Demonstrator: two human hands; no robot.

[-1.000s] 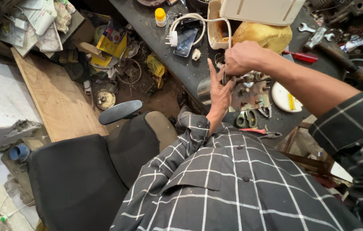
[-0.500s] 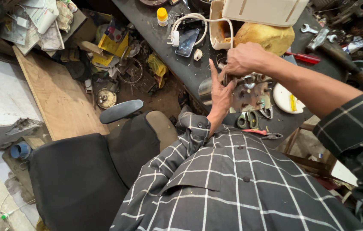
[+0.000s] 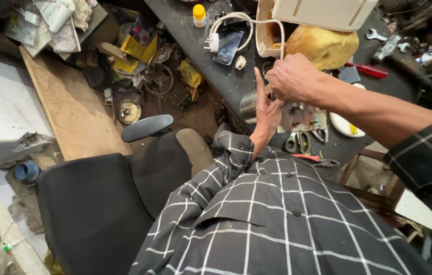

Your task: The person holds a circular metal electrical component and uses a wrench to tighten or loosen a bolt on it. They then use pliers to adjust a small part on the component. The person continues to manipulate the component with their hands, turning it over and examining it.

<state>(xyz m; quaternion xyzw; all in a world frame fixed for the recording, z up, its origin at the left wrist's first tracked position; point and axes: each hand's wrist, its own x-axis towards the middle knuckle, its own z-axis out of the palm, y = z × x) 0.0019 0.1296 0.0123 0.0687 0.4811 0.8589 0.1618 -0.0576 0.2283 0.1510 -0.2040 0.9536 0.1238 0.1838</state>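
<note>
Nothing much has moved since the earlier frames: both hands have stayed at the same spot over the metal plate, and the view has only shifted a tiny bit. Right of the middle of the frame, the left hand (image 3: 266, 111) stands up on its edge with the fingers long and straight, one fingertip pointing to the top of the frame. It is open and flat, pressed against the side of the metal plate (image 3: 302, 116), which lies on the dark workbench (image 3: 200, 30). The right hand (image 3: 291, 77) is just above it, curled into a tight fist. It grips something thin that pokes down to the plate, but I cannot tell what that thing is. The plate is grey with small holes and bits on it, and it sits near the front edge of the bench. Just below the plate lie scissors with green handles (image 3: 297, 143). Behind the right hand is a yellow lumpy bag (image 3: 325, 47) and a cream box (image 3: 323, 11) at the top of the frame. A white cable (image 3: 236, 20) and a phone (image 3: 227, 47) lie in the upper middle, beside a small bottle with a yellow cap (image 3: 199, 14). A black chair (image 3: 109, 203) fills the lower left, and a wooden board (image 3: 71, 109) lies on the messy floor at the left.
</note>
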